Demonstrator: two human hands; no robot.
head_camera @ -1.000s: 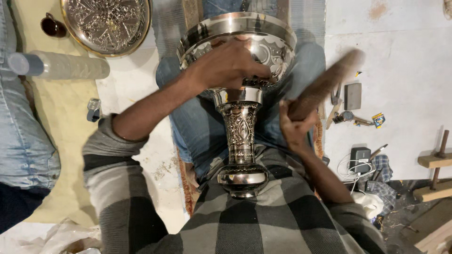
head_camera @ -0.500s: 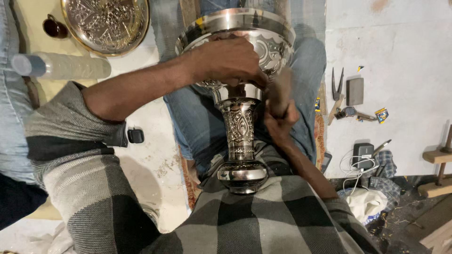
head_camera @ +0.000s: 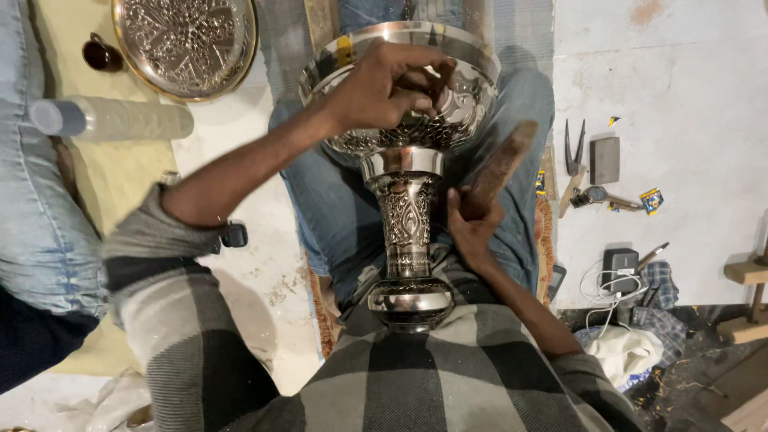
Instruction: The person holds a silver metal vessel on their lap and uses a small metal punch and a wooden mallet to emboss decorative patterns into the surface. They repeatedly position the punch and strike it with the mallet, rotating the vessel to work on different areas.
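Left hand (head_camera: 384,84) pinches a small tool, too hidden to identify, against the bowl of one engraved silver goblet (head_camera: 404,224) lying along the lap. Right hand (head_camera: 472,228) grips one wooden mallet (head_camera: 500,164), at three o'clock from the stem. One embossed tray (head_camera: 186,44) lies at ten o'clock. The mallet has swung outward from the stem since half a second ago.

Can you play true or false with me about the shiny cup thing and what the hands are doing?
1. The left hand rests on the bowl of the silver goblet. True.
2. The right hand is empty. False: it grips a wooden tool.
3. An engraved round tray lies on the floor. True.
4. The goblet's stem is plain and smooth. False: it is covered with patterns.
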